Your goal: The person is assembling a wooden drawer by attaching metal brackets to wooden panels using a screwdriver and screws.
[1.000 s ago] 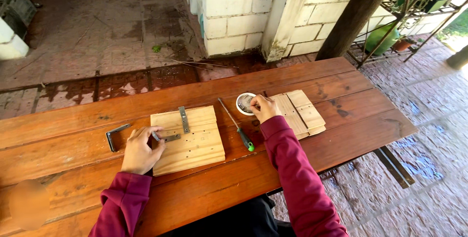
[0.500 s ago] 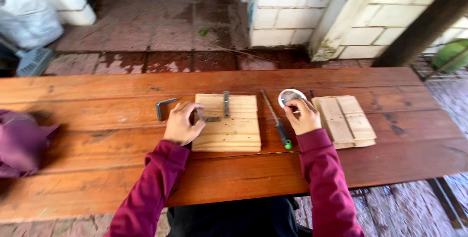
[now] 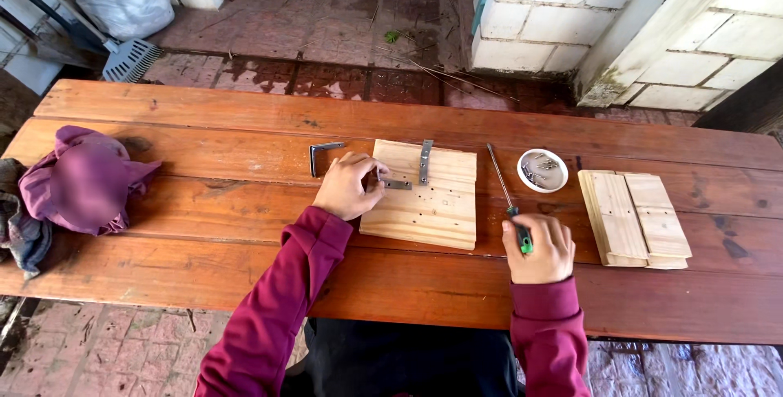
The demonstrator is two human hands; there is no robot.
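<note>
The left hand (image 3: 347,187) is seen resting at the left edge of a pale wooden board (image 3: 424,197), its fingers pinched on a small flat metal bracket (image 3: 397,185) that lies on the board's surface. The right hand (image 3: 538,248) is closed around the green handle of a screwdriver (image 3: 506,197), whose thin shaft lies flat on the table (image 3: 204,226) and points away from the person, just to the right of the board. A second grey metal strip (image 3: 424,161) is laid upright near the far edge of the board, apart from the held bracket. An L-shaped metal angle bracket (image 3: 322,155) is placed on the table just beyond the left hand. A small white dish (image 3: 543,170) holding screws is set beside the far end of the screwdriver shaft, and a second slatted wooden panel (image 3: 635,218) is placed to the right of the right hand. A purple cloth bundle (image 3: 81,181) is seen well apart at the left end of the table. Wet brick paving (image 3: 326,30) and a white block wall (image 3: 571,13) are visible beyond the table.
</note>
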